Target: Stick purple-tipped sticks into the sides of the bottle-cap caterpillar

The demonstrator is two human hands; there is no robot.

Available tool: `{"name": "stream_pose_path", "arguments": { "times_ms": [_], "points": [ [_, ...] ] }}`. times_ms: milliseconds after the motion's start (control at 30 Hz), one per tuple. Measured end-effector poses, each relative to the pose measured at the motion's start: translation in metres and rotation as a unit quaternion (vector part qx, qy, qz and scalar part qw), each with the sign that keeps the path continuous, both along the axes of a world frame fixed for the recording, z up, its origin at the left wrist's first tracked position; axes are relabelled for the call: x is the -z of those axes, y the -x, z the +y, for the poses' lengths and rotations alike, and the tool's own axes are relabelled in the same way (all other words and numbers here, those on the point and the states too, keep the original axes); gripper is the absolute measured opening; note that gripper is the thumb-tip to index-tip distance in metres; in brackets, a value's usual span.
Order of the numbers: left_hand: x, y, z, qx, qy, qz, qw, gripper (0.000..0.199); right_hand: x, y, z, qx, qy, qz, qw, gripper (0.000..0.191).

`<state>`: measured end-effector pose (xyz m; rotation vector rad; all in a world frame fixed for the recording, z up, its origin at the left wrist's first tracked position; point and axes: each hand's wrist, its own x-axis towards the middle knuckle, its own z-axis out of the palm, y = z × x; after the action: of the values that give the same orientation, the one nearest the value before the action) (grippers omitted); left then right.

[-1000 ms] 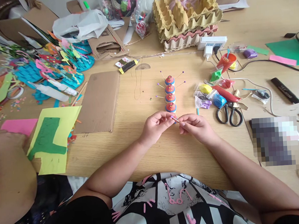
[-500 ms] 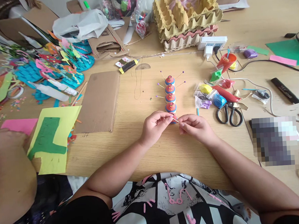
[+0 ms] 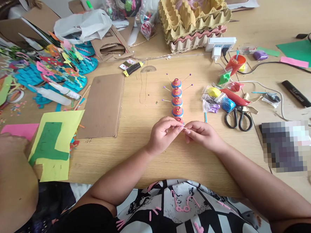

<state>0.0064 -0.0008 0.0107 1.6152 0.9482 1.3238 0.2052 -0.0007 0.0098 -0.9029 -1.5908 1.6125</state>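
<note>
My left hand and my right hand meet over the near end of a row of small red-and-blue clay figures. Between their fingertips is a thin pale stick, pinched from both sides. The left fingers hide part of the nearest figure. Farther up the row, thin sticks with purple ball tips slant outward on both sides of several figures. Each figure has a blue band round its base and small yellow marks on its red top.
To the right lie bags of coloured clay and black-handled scissors. A brown cardboard sheet is on the left, near yellow paper and another person's arm. Egg trays are stacked at the back.
The held stick and the fingertips have shifted slightly down and to the right, and the stick lies at a flatter angle. The row of figures stays where it was.
</note>
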Motion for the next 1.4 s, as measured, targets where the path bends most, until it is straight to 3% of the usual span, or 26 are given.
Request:
{"name": "stream_pose_path", "arguments": {
  "times_ms": [100,233,433,567,733,867,1067,1400],
  "points": [
    [0.0,0.0,0.0,-0.025,0.009,-0.048,0.999,0.01,0.001,-0.001,0.0,-0.001,0.005,0.002,1.0,0.035],
    [0.0,0.0,0.001,-0.014,0.008,-0.056,0.998,0.01,0.002,-0.001,0.0,0.005,0.01,0.021,1.0,0.033],
    [0.005,0.001,0.0,0.018,-0.06,0.039,0.997,0.01,-0.003,0.001,0.0,-0.012,0.002,0.041,0.999,0.034],
    [0.01,0.003,0.001,0.003,-0.146,0.097,0.985,0.014,-0.003,0.001,0.0,0.001,0.008,0.035,0.999,0.037],
    [0.009,0.003,0.001,-0.008,-0.18,0.13,0.975,0.027,-0.002,0.0,0.002,0.019,-0.008,0.012,1.0,0.043],
    [0.005,0.003,0.002,0.005,-0.215,0.154,0.964,0.013,-0.007,-0.001,0.002,-0.006,-0.031,-0.014,0.999,0.047],
    [0.0,0.004,0.001,0.012,-0.216,0.154,0.964,0.008,-0.011,-0.001,0.001,-0.017,-0.072,-0.035,0.997,0.049],
    [-0.002,0.003,-0.003,0.006,-0.213,0.135,0.968,0.005,-0.015,0.001,-0.004,-0.027,-0.074,-0.057,0.995,0.047]
  ]
}}
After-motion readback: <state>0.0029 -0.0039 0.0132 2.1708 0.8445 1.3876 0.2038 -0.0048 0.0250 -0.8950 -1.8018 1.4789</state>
